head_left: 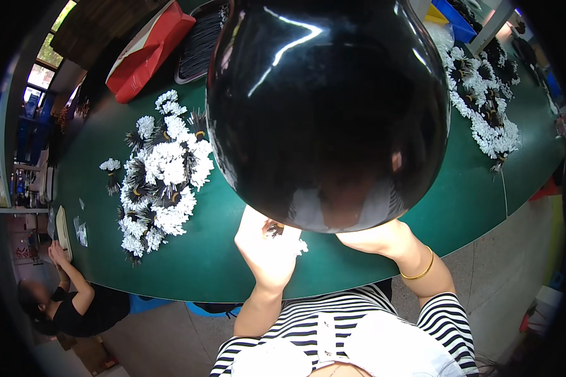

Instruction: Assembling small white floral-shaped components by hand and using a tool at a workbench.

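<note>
My left hand [267, 251] is closed around what looks like a small wire bundle. White ends [302, 247] poke out beside the fingers, and a dark bit shows at the knuckles. Opposite it, my right hand [380, 240] reaches in under a large glossy black rounded object [327, 125], which hides its fingers. That black object fills the upper middle of the view and also covers what lies between the hands. To the left is a heap of black wire bundles with white ends [166, 163], some tied with yellowish bands.
More white-ended bundles [493, 129] lie at the right on the green table [226, 276]. A red bag [151, 53] and a tray of black wires [201, 44] stand at the back left. Blue bins [453, 19] are at the back right. Another person [75, 305] sits at the left edge.
</note>
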A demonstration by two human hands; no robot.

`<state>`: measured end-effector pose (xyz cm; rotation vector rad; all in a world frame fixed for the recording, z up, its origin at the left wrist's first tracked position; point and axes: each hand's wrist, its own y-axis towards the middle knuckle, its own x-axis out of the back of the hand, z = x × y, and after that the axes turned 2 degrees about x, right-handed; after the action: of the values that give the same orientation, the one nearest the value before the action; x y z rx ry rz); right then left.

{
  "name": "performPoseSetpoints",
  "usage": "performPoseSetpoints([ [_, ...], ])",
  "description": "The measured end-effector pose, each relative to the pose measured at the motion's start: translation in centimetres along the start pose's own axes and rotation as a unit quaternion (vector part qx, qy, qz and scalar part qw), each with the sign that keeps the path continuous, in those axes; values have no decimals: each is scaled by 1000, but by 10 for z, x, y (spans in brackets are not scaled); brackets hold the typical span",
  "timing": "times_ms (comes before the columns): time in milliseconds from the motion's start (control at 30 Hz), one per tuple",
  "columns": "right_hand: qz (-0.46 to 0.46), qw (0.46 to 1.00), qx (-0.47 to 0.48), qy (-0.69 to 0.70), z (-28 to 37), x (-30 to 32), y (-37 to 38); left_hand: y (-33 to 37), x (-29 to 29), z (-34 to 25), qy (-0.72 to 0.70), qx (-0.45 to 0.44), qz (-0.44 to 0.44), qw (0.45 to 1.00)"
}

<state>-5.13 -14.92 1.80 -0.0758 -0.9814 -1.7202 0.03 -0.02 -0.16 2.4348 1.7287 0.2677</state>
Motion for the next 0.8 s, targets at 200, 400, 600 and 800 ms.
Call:
performPoseSetpoints([
  [200,-20,1000,-17,-7,-1,-2,-2,-4,3,0,19,7,13,1000],
  [400,-32,999,-27,-20,-4,-5,-7,-7,2,2,92,-28,-19,995],
  [600,-37,999,-29,-3,-3,-2,-5,-2,1,9,-38,-31,0,999],
  [800,-80,953,-193,221,3,3,-2,0,-4,-2,-207,106,22,972],
])
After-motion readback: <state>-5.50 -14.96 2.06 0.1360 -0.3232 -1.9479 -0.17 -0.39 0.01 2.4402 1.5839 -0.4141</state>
